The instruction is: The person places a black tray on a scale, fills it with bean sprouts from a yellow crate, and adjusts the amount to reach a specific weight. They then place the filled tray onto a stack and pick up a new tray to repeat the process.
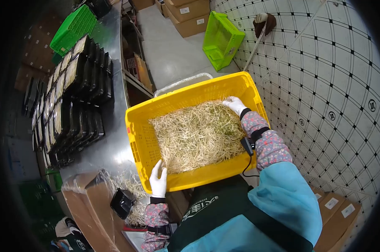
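Note:
A yellow plastic crate (pixel 190 181) with perforated walls sits in front of me, tilted in view. A thick mat of pale, thin sprouts (pixel 194 136) lies inside, greener toward the right. My left hand (pixel 158 180), in a white glove, is at the crate's near left corner, thumb and fingers apart, fingertips close to the sprouts' edge. My right hand (pixel 235 105), also gloved, reaches to the far right corner of the mat, its fingers stretched out and touching the sprouts. Some of those fingertips are hard to make out. A small black device (pixel 247 146) hangs by my right wrist.
Stacked black trays of pale food (pixel 64 92) stand on the metal table (pixel 114 138) at left. Near them are a green crate (pixel 73 29), loose sprouts, an empty black tray (pixel 122 203) and a cardboard box (pixel 91 206). Another green crate (pixel 223 40) stands by the tiled wall.

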The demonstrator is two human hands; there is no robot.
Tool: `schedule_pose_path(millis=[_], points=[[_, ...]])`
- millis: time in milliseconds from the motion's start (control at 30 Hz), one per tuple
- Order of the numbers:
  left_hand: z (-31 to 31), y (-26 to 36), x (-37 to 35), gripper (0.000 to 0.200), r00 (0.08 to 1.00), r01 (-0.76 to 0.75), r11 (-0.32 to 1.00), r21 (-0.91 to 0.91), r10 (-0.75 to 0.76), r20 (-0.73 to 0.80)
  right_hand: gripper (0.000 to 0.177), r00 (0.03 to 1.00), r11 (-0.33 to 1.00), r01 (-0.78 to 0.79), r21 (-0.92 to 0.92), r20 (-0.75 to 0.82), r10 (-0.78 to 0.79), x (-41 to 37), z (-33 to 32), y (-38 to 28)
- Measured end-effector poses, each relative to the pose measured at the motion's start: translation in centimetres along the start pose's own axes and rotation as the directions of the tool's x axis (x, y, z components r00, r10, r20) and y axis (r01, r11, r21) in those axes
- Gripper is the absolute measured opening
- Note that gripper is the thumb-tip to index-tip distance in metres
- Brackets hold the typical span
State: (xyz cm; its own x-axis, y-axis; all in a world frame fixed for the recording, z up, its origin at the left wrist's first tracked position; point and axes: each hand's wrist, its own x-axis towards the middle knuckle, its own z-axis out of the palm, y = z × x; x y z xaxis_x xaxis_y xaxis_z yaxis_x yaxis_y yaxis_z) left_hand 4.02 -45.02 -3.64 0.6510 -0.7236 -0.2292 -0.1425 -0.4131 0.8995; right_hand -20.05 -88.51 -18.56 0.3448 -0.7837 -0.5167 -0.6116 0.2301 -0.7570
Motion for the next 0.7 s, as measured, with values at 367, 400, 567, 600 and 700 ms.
schedule_pose_path(millis=[367,400,567,600,700], points=[[15.5,0.1,12.4,0.082,0.765,0.531,0.838,-0.125,-0.411,0.496,0.093,0.983,0.872,-0.017,-0.489,0.153,0.104,-0.7,4.7,0.8],[17.3,0.1,13.5,0.089,0.694,0.637,0.757,-0.148,-0.479,0.537,0.092,0.976,0.879,-0.012,-0.476,0.186,0.113,-1.4,5.1,0.9],[25.4,-3.7,15.0,0.09,0.623,0.772,0.575,-0.271,-0.599,0.504,0.079,0.978,0.71,0.186,-0.679,0.198,-0.068,-8.7,8.0,-1.3],[26.2,-4.8,14.9,0.088,0.63,0.767,0.583,-0.268,-0.604,0.488,0.077,0.972,0.672,0.234,-0.703,0.194,-0.135,-9.9,9.0,-1.2],[26.1,-7.9,14.3,0.091,0.708,0.697,0.585,-0.416,-0.468,0.529,0.076,0.953,0.579,0.301,-0.758,0.226,-0.2,-12.6,11.5,-1.7]])
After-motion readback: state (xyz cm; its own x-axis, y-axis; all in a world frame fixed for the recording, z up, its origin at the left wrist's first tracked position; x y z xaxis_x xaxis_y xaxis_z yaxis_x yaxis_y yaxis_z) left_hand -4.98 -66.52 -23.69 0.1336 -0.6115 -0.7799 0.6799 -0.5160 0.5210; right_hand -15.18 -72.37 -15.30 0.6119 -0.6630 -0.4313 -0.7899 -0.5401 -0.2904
